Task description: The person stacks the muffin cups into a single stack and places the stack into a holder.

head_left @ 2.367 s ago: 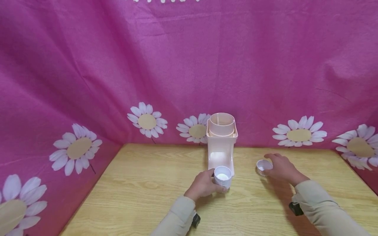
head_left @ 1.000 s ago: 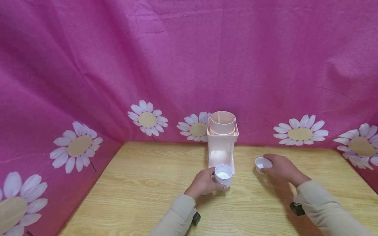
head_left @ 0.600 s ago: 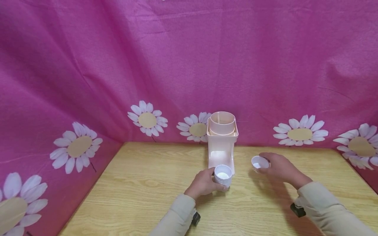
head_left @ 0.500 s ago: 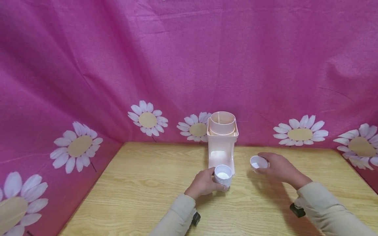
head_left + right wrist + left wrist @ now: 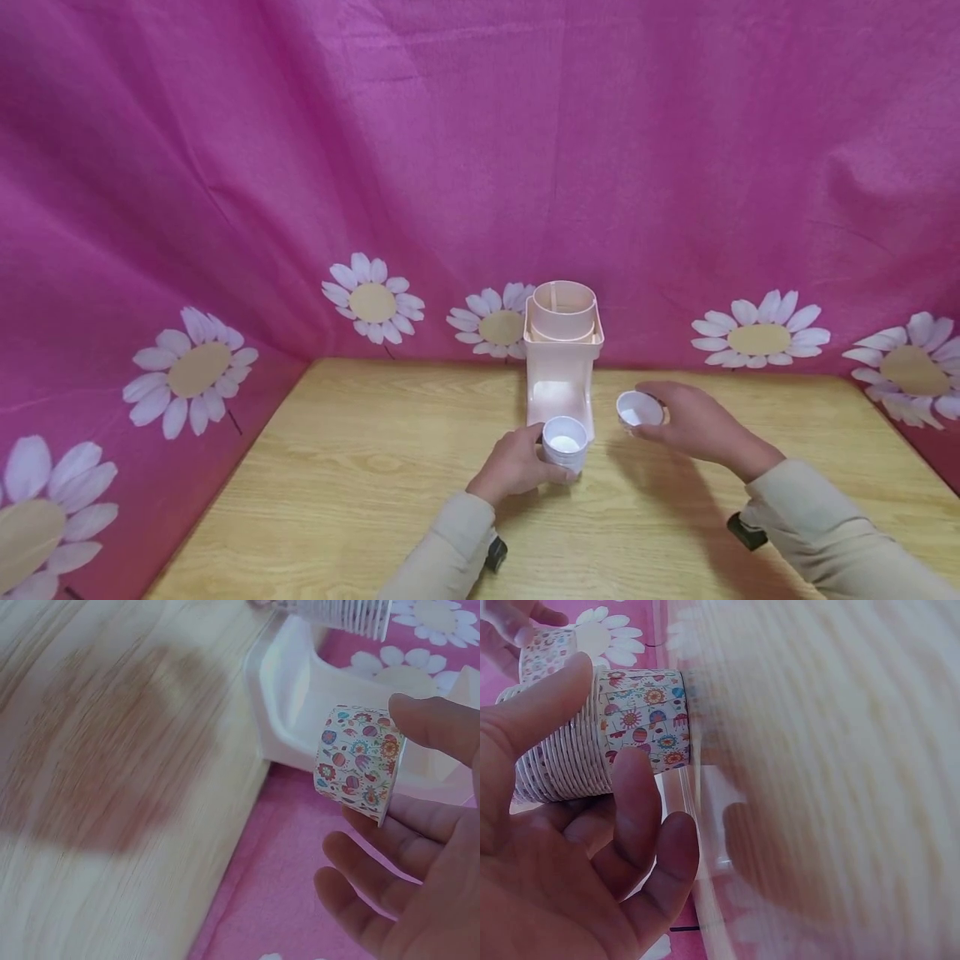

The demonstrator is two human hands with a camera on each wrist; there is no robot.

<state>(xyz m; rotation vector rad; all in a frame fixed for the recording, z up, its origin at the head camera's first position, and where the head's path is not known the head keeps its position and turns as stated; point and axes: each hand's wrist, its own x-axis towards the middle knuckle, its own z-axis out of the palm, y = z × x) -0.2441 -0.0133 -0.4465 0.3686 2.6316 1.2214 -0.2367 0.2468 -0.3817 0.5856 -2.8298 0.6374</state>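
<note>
My left hand (image 5: 517,462) grips a nested stack of paper baking cups (image 5: 566,457), their white mouths facing up. The left wrist view shows several rolled rims packed together and a colourful flower print on the lowest cup's wall (image 5: 645,716). To the right, my right hand (image 5: 697,423) pinches a single paper baking cup (image 5: 637,408) by its rim between thumb and fingers. That cup carries the same print (image 5: 358,757) and is held above the table, a short way right of the stack, not touching it. Its inside looks white.
Behind the stack stands a pale pink plastic holder (image 5: 561,367) with a round tube (image 5: 564,321) at its top and an open-fronted lower part. The wood-grain table (image 5: 360,483) reaches back to a magenta cloth (image 5: 450,167) printed with daisies.
My right hand has carried the single cup leftward and nearer to the stack, off its earlier place by the table's right side. My left hand and the stack have hardly moved.
</note>
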